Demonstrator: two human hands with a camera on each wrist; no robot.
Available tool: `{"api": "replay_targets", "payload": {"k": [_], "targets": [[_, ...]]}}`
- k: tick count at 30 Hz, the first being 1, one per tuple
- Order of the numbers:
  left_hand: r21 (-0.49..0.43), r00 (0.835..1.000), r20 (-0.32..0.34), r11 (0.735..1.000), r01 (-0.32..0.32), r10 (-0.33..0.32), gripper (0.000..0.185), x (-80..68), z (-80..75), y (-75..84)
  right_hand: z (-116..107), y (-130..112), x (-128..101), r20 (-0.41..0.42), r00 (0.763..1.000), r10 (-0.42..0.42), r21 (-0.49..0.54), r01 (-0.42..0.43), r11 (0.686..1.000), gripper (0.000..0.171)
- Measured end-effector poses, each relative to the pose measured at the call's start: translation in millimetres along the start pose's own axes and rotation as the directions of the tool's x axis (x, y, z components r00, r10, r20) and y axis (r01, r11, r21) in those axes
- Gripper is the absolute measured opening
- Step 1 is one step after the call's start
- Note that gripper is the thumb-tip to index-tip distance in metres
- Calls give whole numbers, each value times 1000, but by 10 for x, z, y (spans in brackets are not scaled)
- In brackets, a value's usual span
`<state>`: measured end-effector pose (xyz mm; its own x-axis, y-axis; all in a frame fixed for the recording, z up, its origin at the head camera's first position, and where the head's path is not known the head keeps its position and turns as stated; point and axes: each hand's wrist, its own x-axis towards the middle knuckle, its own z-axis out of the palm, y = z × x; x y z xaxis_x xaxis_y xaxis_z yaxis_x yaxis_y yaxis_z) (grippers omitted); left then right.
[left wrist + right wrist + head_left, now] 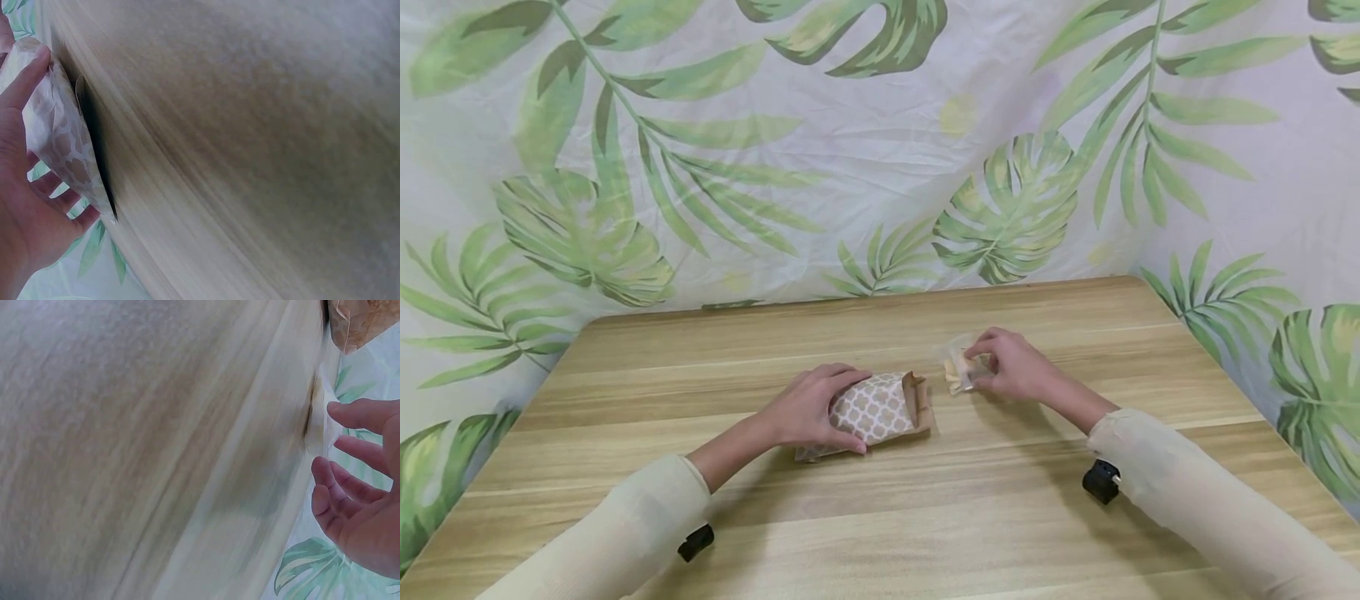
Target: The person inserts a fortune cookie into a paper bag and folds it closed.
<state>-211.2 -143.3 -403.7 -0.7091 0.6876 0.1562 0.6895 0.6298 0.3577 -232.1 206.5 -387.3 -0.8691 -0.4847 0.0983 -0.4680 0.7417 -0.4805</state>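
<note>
A brown paper bag with a white lattice pattern lies on its side on the table, its open mouth facing right. My left hand grips it from the left, thumb along the near side and fingers over the top. The left wrist view shows the bag between thumb and fingers. To the right of the mouth, my right hand pinches a small clear plastic packet with pale yellowish pieces inside. In the right wrist view, thumb and forefinger meet at the packet's edge, the other fingers curling loosely.
The wood-grain table stretches to a back edge against a leaf-printed cloth. Black devices sit at both wrists, below the pale sleeves.
</note>
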Motion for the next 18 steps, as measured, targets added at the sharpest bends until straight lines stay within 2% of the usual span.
{"api": "replay_targets", "payload": {"k": [3,6,11,14,18], "targets": [[3,1000,2,1000,3,-3,100,3,-4,0,-23,30,0,7,1000,8,4,-8,1000,46],[6,1000,5,1000,5,-5,100,6,-3,0,-57,70,17,21,1000,5,10,-5,1000,62],[0,1000,7,1000,5,-5,99,6,-1,0,-104,173,92,76,995,-65,45,62,997,85],[-1,1000,8,1000,7,-7,99,2,-5,1,-119,239,141,125,987,-102,83,92,992,93],[-2,1000,11,1000,9,-9,99,-4,-17,6,-139,300,177,169,979,-112,114,93,989,94]]}}
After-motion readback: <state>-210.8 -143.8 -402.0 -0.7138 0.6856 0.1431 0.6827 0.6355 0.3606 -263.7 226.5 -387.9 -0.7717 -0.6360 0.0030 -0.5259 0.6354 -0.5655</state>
